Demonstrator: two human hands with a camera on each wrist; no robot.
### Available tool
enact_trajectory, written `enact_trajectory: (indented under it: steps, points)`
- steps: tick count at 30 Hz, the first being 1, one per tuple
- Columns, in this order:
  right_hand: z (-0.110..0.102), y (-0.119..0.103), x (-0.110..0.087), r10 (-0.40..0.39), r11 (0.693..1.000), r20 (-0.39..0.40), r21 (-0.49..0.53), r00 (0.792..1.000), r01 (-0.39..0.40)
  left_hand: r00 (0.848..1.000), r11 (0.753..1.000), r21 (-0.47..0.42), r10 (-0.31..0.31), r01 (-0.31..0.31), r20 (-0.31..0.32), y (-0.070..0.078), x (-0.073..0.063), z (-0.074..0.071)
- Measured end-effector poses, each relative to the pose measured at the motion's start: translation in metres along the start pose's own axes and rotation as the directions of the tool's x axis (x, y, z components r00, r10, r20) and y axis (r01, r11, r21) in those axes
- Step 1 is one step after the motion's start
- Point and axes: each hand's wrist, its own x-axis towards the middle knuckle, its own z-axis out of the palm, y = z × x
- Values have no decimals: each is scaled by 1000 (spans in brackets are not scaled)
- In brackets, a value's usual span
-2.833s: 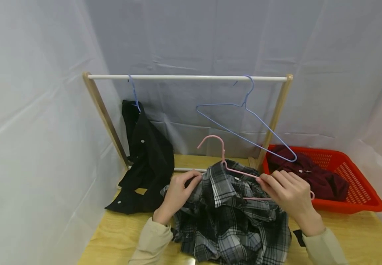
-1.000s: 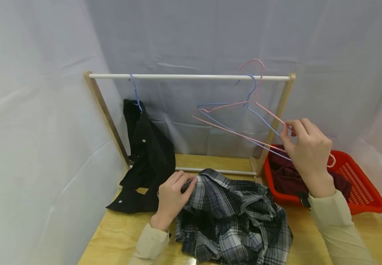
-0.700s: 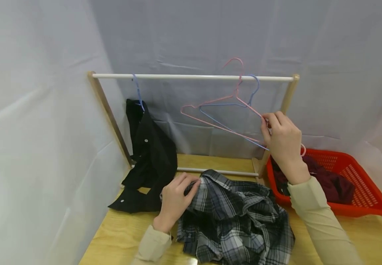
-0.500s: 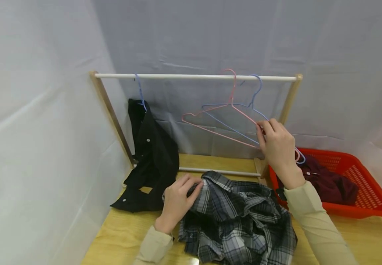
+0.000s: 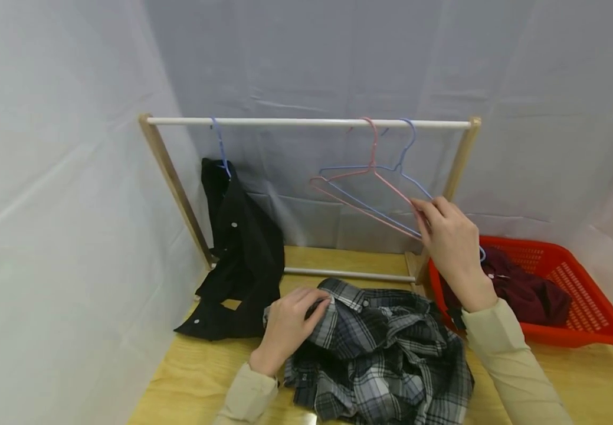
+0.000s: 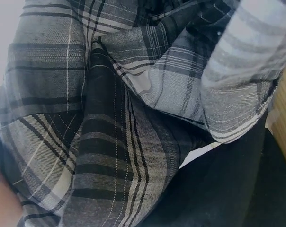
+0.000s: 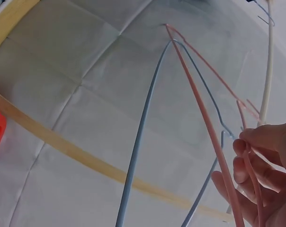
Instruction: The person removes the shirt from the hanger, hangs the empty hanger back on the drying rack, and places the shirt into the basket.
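Note:
My right hand (image 5: 452, 245) pinches one shoulder of a pink clothes hanger (image 5: 374, 147), whose hook now lies over the white rail (image 5: 295, 122). Thumb and fingertips meet on the pink wire (image 7: 200, 101) in the right wrist view. Just behind it a bare blue hanger (image 5: 359, 167) hangs from the same rail. Down on the table, a grey-and-black plaid shirt (image 5: 380, 354) lies crumpled. Its collar side is held between thumb and fingers of my left hand (image 5: 290, 324). Folds of the plaid shirt (image 6: 129, 142) fill most of the left wrist view and hide those fingertips.
A black shirt (image 5: 255, 254) hangs on another blue hanger (image 5: 220, 144) at the rack's left end, its hem on the wooden table (image 5: 179, 378). To the right, a red basket (image 5: 598, 301) holds a maroon garment (image 5: 534, 295). White sheeting surrounds the rack.
The pink hanger has come off the plaid shirt, risen with my right hand, moved left, and lowered so its hook sits over the rail. My left hand has stayed at the shirt.

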Motion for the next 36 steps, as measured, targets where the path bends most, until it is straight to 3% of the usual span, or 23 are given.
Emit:
enact_trajectory:
  steps: [9,20,23,27,29,31,33,36]
  points:
    - [-17,0,-17,-13,999,32,-49,999,15,999,1000,-15,-17,18,41,1,-4,5]
    - [-38,-11,-57,-118,993,-80,19,990,120,985,999,-8,-29,31,168,-6,-11,1]
    - [-39,-14,-78,-113,992,-31,48,993,115,974,999,-18,-29,34,226,-9,-15,1]
    - [-35,-12,-114,-93,993,144,85,985,81,954,996,22,-87,84,288,-11,-22,3]
    - [-32,-9,-133,-85,992,248,109,965,60,938,990,48,-138,129,319,-10,-26,5]
    - [-31,-5,-151,-74,989,362,147,929,22,913,982,66,-191,179,362,-10,-31,7]
    - [-32,-1,-170,-62,983,486,180,872,-30,880,972,74,-232,222,414,-11,-35,8]
    - [-34,4,-198,-43,968,658,214,752,-132,814,959,72,-273,276,513,-13,-43,9]
